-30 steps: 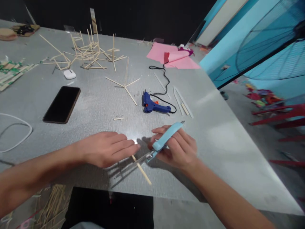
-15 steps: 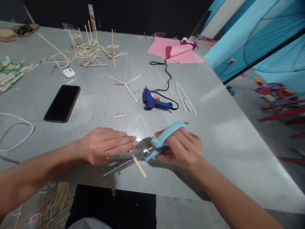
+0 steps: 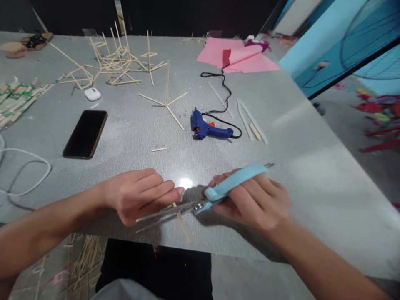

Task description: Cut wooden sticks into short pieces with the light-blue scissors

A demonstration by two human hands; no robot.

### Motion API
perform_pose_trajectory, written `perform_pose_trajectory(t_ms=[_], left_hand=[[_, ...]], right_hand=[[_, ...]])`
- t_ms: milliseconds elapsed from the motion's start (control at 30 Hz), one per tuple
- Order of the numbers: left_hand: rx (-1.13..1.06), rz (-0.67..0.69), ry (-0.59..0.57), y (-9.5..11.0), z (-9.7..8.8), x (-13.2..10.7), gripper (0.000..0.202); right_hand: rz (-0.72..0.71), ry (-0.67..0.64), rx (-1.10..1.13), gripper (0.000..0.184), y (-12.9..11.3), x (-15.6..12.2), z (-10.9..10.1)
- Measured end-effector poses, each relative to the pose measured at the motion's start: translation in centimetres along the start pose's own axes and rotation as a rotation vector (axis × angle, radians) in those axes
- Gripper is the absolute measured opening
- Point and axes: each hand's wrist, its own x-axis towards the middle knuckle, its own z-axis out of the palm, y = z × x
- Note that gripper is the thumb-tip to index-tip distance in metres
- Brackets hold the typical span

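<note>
Right hand (image 3: 254,200) is gripping blue-handled scissors (image 3: 215,193), blades parted around a thin wooden stick (image 3: 181,216). Left hand (image 3: 142,196) is pinching that stick's upper end, fingers closed. Both are working near the worktop (image 3: 296,166) edge, nearer the person than the blue glue gun (image 3: 209,128).

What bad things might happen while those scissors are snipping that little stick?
The left hand holds the thin wooden stick right beside the scissors' blades, so the fingertips could get nicked. The stick's free end hangs near the table edge, so the cut piece may fall to the floor. The right hand works close to that edge too, so a slip could drop the scissors.
</note>
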Motion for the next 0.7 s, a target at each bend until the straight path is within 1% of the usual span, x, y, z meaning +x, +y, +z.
perform_pose_trajectory(t_ms=[100,200,267,367,567,700], left_hand=[[0.025,-0.005,0.028,-0.2,-0.1,-0.1,0.037],[0.082,-0.004,0.033,-0.4,-0.2,-0.5,0.042],[0.103,-0.003,0.052,-0.5,-0.3,-0.7,0.044],[0.089,0.012,0.049,-0.5,-0.5,-0.7,0.043],[-0.022,0.055,-0.111,-0.9,-1.3,-0.1,0.046],[-0.081,0.076,-0.083,-1.0,-1.6,0.2,0.048]], right_hand=[[-0.154,0.088,-0.066,0.019,0.4,0.2,0.3],[-0.217,0.136,-0.104,0.011,0.7,1.0,0.7],[-0.221,0.15,-0.105,0.009,0.6,1.5,0.9],[-0.23,0.165,-0.076,0.01,0.3,1.8,1.1],[-0.24,0.162,-0.02,0.013,0.7,1.8,1.0],[-0.255,0.195,-0.027,0.018,0.9,2.0,0.9]])
